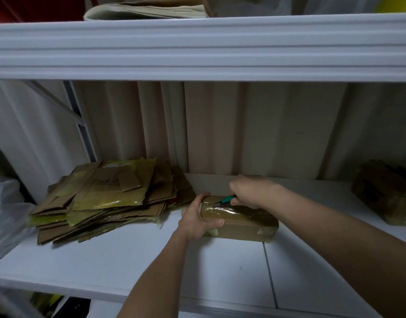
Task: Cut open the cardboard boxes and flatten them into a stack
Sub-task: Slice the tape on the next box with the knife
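Note:
A small taped cardboard box [245, 224] lies on the white shelf [133, 258]. My left hand [197, 220] grips its left end, thumb on the near side, fingers over the top. My right hand [252, 191] holds a green-handled cutter [227, 199] whose tip touches the tape on the box's top left. To the left lies a stack of flattened cardboard boxes [105, 200], many with yellowish tape on them.
Another taped box [387, 193] sits at the shelf's far right. A thick white upper shelf edge [197, 49] overhangs the work area, with folded cardboard on top. Clear plastic bags [7, 212] bulge at the left. A corrugated wall stands behind.

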